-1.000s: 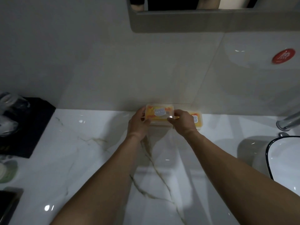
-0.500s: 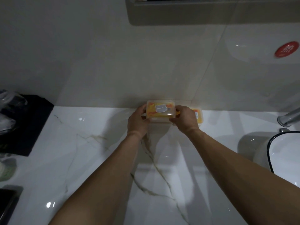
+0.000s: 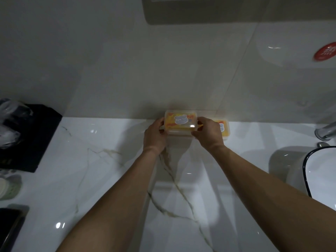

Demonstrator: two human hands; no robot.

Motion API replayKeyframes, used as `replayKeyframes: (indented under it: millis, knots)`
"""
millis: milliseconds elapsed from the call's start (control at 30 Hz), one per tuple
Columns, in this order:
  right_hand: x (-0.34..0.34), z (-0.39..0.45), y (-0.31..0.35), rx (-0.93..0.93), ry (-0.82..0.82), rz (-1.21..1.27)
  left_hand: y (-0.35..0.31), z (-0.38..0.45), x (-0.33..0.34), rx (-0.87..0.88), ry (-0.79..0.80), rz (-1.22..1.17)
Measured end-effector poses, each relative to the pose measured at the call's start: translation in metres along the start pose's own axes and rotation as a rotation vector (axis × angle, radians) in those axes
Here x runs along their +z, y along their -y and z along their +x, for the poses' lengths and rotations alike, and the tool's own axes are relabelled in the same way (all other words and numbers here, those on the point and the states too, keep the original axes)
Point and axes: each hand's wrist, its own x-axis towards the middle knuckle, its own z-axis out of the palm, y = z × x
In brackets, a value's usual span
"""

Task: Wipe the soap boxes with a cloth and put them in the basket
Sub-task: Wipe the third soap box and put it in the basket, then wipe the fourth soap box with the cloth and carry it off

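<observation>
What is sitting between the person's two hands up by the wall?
In the head view, a yellow soap box sits between the left hand and the right hand, held at both ends. A second soap box lies behind the right hand.

Bare countertop (image 3: 112,179) between black mat (image 3: 31,135) and basin (image 3: 320,171).

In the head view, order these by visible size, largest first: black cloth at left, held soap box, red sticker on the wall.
1. black cloth
2. held soap box
3. red sticker, partly cut by the frame edge
</observation>
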Motion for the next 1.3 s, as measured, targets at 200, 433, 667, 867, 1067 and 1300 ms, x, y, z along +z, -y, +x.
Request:
replayKeyframes:
  millis: [200,433,667,867,1067,1300]
  knots:
    - [0.0,-0.002,0.002,0.006,0.009,-0.017,-0.003,0.001,-0.001,-0.039,0.025,0.043]
    - [-0.03,-0.015,0.007,0.06,0.013,-0.125,-0.032,-0.01,-0.012,0.036,-0.008,0.58]
    - [-0.104,-0.075,0.009,-0.012,-0.114,-0.204,-0.098,-0.065,-0.006,0.312,-0.127,0.708]
    - [-0.168,-0.14,0.008,-0.055,-0.247,-0.109,-0.157,-0.13,-0.001,0.353,-0.188,0.656]
    - [-0.209,-0.199,-0.004,-0.041,-0.36,-0.04,-0.197,-0.184,-0.002,0.362,-0.215,0.571]
    - [-0.238,-0.253,-0.014,0.047,-0.454,0.0,-0.233,-0.225,0.011,0.456,-0.173,0.437]
